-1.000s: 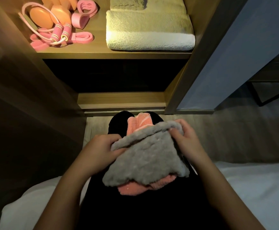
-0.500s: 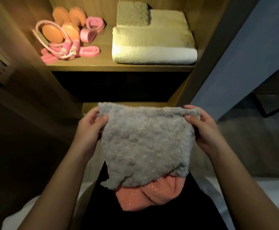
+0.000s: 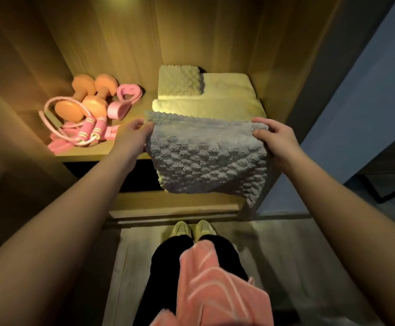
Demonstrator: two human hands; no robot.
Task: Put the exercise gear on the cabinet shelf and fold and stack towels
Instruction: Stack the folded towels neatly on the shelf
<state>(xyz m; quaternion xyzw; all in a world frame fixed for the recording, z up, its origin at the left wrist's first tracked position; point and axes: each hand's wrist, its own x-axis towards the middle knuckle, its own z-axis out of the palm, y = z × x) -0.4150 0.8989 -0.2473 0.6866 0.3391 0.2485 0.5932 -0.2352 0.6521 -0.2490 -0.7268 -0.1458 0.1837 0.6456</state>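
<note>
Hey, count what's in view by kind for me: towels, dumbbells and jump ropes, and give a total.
Towels: 4 (grey towel held, large folded towel on shelf, small folded towel on it, pink towel over the legs)
Dumbbells: 2 (left dumbbell, right dumbbell)
Jump ropes: 1 (pink jump rope)
Total: 7

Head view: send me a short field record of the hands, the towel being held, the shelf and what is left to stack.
left hand: pinches the top left corner of the grey bobbled towel
right hand: grips its top right corner
grey bobbled towel: spread between both hands, hanging before the shelf's front edge
wooden cabinet shelf, left side: orange dumbbells, pink jump rope, pink looped band
shelf, right side: stack of folded cream towels
not yet stacked: pink striped towel draped over the person's legs
</note>
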